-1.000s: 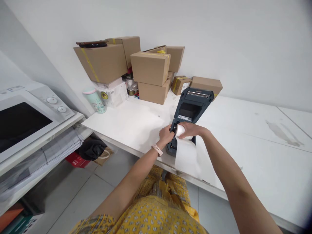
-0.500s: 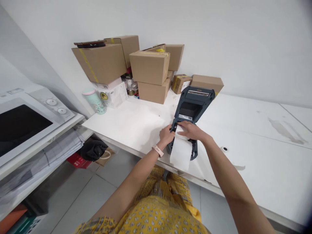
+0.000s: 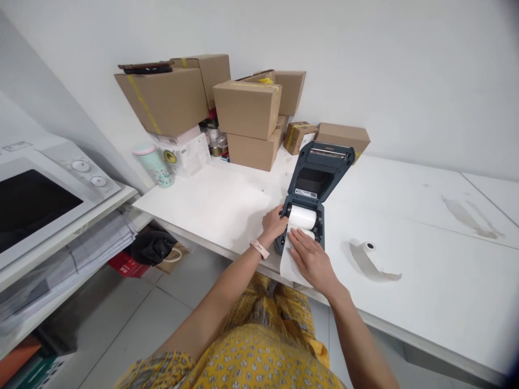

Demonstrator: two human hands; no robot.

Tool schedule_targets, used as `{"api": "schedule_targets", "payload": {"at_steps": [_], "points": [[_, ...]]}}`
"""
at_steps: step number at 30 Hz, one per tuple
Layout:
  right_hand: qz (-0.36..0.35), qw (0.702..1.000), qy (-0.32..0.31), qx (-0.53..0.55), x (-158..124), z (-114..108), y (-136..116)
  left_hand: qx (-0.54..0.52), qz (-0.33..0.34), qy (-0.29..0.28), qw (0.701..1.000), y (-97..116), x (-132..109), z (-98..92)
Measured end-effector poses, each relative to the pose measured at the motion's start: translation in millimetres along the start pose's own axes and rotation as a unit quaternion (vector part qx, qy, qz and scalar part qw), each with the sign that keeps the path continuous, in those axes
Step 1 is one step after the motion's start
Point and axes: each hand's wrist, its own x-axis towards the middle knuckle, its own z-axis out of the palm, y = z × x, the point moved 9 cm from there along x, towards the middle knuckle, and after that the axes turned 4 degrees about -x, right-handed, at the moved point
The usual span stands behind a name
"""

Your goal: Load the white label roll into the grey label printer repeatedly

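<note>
A dark blue-grey label printer (image 3: 292,199) stands near the table's front edge with its lid raised. Inside lies a white paper roll (image 3: 303,217), and its loose paper strip (image 3: 288,266) runs forward over the printer's front. My left hand (image 3: 274,223) grips the printer's left side beside the roll, its fingertips partly hidden. Stretched out flat, the fingers of my right hand (image 3: 311,258) press on the paper strip just in front of the roll. To the right, a small spent roll core (image 3: 368,246) sits with a curled piece of paper (image 3: 371,266).
Cardboard boxes (image 3: 247,111) are stacked against the wall at the back left. A mint tumbler (image 3: 154,166) stands by a white box (image 3: 188,154). The microwave (image 3: 52,183) is on a separate shelf at the left. The white table (image 3: 438,275) extends far right.
My right hand has moved from the roll down onto the paper strip, uncovering the roll and the curled paper at the right. My left hand stays on the printer's side.
</note>
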Motion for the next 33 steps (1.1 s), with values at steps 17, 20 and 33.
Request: {"api": "schedule_targets", "payload": {"at_steps": [17,20,33], "points": [[0.035,0.998,0.028,-0.042,-4,5,-15,-0.003,0.004,0.006,1.0,0,0,0.6],[0.028,0.998,0.038,-0.043,-5,3,-16,-0.008,0.001,0.004,1.0,0,1,-0.2],[0.024,0.998,0.055,0.0,-12,-2,-19,-0.381,-0.005,-0.06,0.922,-8,-49,18.4]]}}
